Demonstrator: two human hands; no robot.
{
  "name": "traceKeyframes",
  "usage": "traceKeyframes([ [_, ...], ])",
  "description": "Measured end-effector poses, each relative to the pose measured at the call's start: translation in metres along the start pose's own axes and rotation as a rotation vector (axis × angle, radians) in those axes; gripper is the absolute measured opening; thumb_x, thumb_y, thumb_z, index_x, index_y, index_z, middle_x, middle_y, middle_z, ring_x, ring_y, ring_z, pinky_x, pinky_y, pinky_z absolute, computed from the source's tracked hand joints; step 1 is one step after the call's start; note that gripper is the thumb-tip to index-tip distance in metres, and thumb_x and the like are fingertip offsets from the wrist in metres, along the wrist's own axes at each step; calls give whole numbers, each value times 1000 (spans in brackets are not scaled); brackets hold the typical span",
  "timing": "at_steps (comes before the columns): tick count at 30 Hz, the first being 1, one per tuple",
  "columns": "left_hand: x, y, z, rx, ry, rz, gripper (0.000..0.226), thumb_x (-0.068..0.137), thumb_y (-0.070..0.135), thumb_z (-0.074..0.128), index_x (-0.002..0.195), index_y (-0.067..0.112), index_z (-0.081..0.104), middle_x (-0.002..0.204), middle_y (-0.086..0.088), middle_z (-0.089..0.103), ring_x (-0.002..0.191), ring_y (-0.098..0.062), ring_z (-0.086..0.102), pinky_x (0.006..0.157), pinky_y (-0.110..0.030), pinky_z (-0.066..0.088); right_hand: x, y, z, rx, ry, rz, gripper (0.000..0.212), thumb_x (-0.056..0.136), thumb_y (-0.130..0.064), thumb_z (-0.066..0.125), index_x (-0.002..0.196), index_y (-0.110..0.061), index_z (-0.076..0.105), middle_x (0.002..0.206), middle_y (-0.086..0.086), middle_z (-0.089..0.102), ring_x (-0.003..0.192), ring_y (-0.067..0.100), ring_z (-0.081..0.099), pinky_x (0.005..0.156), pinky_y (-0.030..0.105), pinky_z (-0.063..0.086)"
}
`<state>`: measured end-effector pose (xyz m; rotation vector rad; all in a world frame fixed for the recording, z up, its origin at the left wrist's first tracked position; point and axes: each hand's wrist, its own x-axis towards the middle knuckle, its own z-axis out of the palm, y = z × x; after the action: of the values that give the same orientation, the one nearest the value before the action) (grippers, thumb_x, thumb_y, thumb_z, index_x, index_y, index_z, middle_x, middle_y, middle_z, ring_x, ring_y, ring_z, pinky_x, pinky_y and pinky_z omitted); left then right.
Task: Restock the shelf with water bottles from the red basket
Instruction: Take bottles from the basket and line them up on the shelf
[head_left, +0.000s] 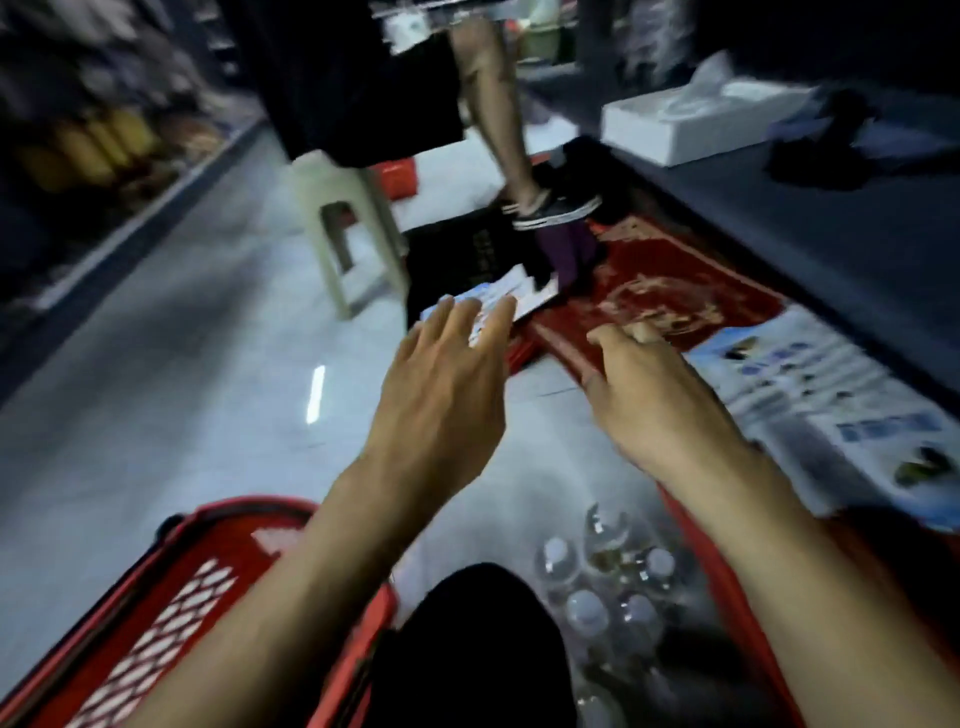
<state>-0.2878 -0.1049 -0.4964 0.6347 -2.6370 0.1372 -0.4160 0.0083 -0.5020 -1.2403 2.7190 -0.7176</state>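
A red basket lies at the bottom left with its mesh side up. Several clear water bottles with white caps stand close together on the floor at the bottom centre, beside a red rim. My left hand reaches forward above the floor with straight, spread fingers and holds nothing. To its right, my right hand is stretched forward too, fingers loosely bent and empty. Both hands are well above and beyond the bottles. The frame is blurred.
A person's leg and shoe rest on a black crate ahead, beside a pale plastic stool. A red patterned mat and printed sheets lie right. A dark shelf holds a white box. Stocked shelves line the left.
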Motion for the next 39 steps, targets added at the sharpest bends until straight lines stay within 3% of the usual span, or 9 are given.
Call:
traceKeyframes([
  [4, -86, -85, -29, 107, -81, -260, 57, 91, 16, 58, 145, 12, 42, 133, -15, 55, 124, -39, 49, 97, -48, 44, -8, -79, 42, 14, -163, -310, 31, 96, -24, 49, 124, -13, 53, 121, 13, 52, 112, 35, 54, 90, 45, 48],
  [9, -200, -162, -43, 119, -300, -674, 54, 98, 27, 48, 149, 21, 33, 139, -10, 51, 123, -33, 49, 93, -45, 43, -36, -174, 96, -63, -441, -620, 41, 99, -34, 44, 139, -23, 46, 133, 7, 48, 122, 28, 50, 97, 45, 46],
  [16, -335, -229, 34, -209, -626, -1178, 55, 96, 31, 54, 147, 15, 39, 143, -14, 52, 128, -32, 52, 102, -41, 47, -51, -261, 169, -337, -759, -846, 37, 99, -33, 45, 133, -20, 50, 125, 7, 57, 114, 27, 55, 96, 40, 48],
  [19, -376, -240, 82, -455, -719, -1405, 35, 94, 25, 61, 122, 4, 60, 115, -17, 67, 100, -32, 65, 82, -34, 50, -56, -280, 211, -443, -895, -884, 38, 100, -29, 46, 135, -16, 51, 130, 11, 58, 119, 30, 54, 97, 37, 47],
  [22, -410, -231, 123, -687, -746, -1624, 10, 92, 17, 62, 94, 8, 58, 79, -12, 60, 65, -23, 55, 63, -30, 43, -61, -289, 259, -538, -1014, -870, 36, 99, -23, 47, 131, -10, 56, 127, 14, 61, 115, 32, 57, 92, 34, 50],
  [26, -443, -212, 174, -716, -783, -1617, 7, 94, 6, 58, 95, 4, 64, 98, -10, 67, 91, -24, 61, 73, -28, 46, -62, -285, 330, -642, -1137, -860, 33, 97, -19, 49, 125, -7, 60, 124, 15, 63, 110, 32, 61, 86, 30, 49],
  [30, -456, -199, 209, -695, -881, -1605, 33, 100, 18, 53, 126, -1, 61, 128, -19, 64, 117, -31, 61, 91, -33, 43, -62, -272, 402, -708, -1267, -815, 38, 94, -15, 50, 132, -9, 55, 130, 14, 60, 114, 30, 60, 87, 28, 48],
  [36, -471, -185, 238, -555, -787, -1636, 38, 102, 18, 41, 136, 5, 51, 133, -10, 63, 119, -22, 60, 92, -22, 37, -69, -254, 495, -622, -1233, -755, 51, 88, -12, 54, 139, -14, 49, 142, 12, 52, 128, 29, 52, 107, 36, 43],
  [39, -471, -183, 251, -560, -694, -1740, 46, 100, 17, 43, 143, 2, 43, 129, -9, 64, 115, -22, 63, 94, -24, 42, -71, -236, 518, -684, -1165, -871, 68, 89, -18, 51, 153, -19, 27, 159, 8, 27, 147, 29, 24, 120, 43, 21],
])
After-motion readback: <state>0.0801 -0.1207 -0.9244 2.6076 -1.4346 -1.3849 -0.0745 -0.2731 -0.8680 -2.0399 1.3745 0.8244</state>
